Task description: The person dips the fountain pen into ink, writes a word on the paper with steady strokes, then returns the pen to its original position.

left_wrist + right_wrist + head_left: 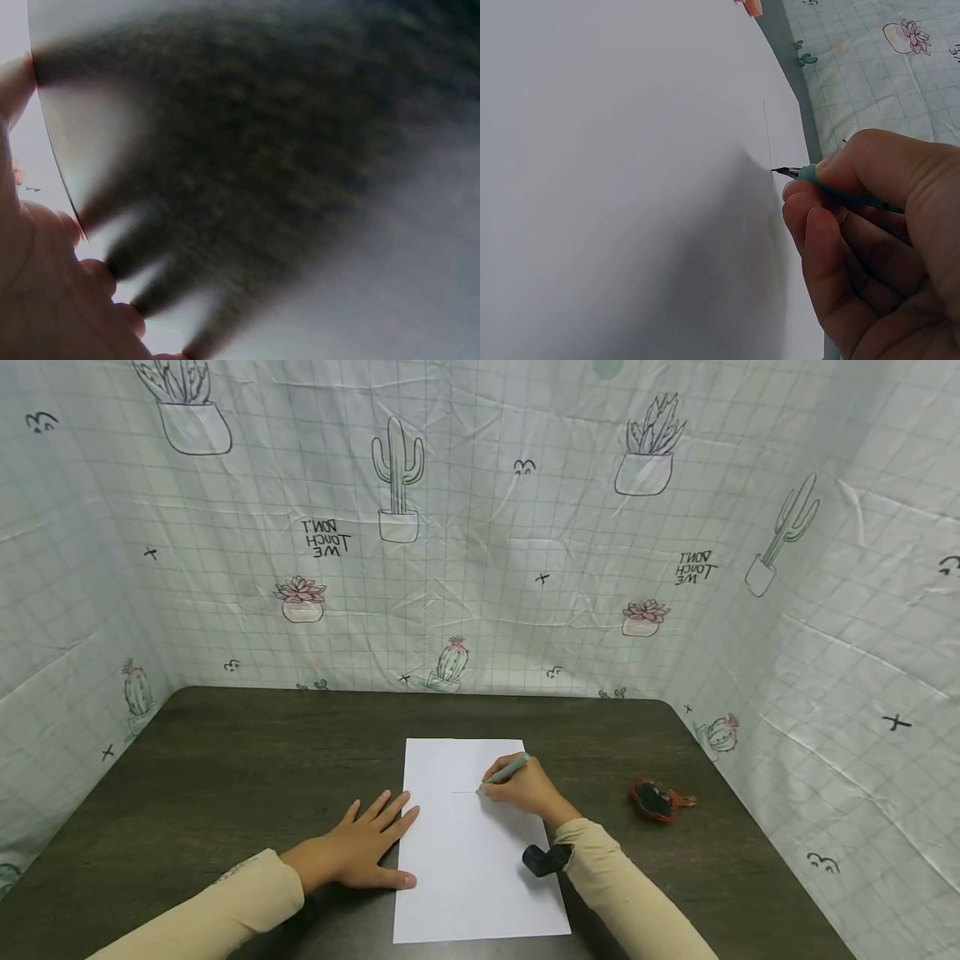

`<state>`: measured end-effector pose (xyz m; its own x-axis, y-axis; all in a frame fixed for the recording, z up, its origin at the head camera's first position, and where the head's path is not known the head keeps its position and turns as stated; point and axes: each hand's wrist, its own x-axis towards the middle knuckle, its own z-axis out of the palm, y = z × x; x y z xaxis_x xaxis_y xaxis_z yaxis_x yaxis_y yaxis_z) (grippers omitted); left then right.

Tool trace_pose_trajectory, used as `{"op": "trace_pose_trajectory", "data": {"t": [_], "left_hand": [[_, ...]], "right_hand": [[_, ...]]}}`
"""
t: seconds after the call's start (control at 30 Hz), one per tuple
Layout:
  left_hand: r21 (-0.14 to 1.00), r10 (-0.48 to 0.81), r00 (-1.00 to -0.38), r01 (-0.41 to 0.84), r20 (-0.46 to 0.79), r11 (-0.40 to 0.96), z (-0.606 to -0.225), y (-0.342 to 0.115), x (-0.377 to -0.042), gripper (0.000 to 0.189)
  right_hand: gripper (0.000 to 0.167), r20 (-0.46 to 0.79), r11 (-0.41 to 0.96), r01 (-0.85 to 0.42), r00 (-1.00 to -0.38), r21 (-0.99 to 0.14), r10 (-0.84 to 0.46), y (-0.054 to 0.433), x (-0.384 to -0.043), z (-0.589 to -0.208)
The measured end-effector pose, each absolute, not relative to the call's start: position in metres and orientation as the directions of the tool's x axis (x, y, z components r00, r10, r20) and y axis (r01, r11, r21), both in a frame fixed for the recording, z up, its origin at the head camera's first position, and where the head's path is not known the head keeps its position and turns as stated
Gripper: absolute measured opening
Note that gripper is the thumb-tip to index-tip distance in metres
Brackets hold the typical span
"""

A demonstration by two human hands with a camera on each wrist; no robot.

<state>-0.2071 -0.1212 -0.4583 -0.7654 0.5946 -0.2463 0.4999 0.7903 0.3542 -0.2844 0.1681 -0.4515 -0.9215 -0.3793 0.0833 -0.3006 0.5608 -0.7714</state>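
Observation:
A white sheet of paper [468,877] lies upright on the dark table in the head view. My right hand [534,792] pinches a green fountain pen [513,766] over the upper right part of the sheet. In the right wrist view, the pen's dark metal nib [784,172] meets the end of a thin straight line [767,131] drawn on the paper. My left hand [363,846] rests with spread fingers along the sheet's left edge, its fingertips on the paper. The left wrist view shows that hand [56,292] from the palm side at the paper's edge.
To the right on the dark wooden table [285,743] lies a small black object with an orange-red rim [654,800]. A black wrist camera [546,860] on the right sleeve overhangs the sheet. Grid-patterned cloth with cactus drawings [487,568] surrounds the table's back and sides.

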Motion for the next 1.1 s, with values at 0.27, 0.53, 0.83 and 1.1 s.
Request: {"op": "trace_pose_trajectory", "data": {"t": [0.27, 0.53, 0.83, 1.1], "left_hand": [[0.366, 0.595, -0.761, 0.492, -0.260, 0.790, -0.453, -0.121, -0.206, 0.096], [0.370, 0.600, -0.757, 0.496, -0.258, 0.785, -0.452, -0.121, -0.205, 0.096], [0.387, 0.603, -0.757, 0.493, -0.251, 0.779, -0.451, -0.121, -0.203, 0.097], [0.393, 0.612, -0.747, 0.498, -0.259, 0.773, -0.450, -0.122, -0.203, 0.097]], "right_hand": [[0.007, 0.075, 0.570, -0.289, -0.927, -0.769, -0.368, 0.178, -0.285, -0.451], [0.006, 0.063, 0.562, -0.260, -0.937, -0.785, -0.345, 0.189, -0.284, -0.452], [0.006, 0.050, 0.584, -0.233, -0.949, -0.778, -0.311, 0.190, -0.282, -0.453], [0.004, 0.096, 0.580, -0.235, -0.961, -0.780, -0.259, 0.182, -0.279, -0.452]]}}
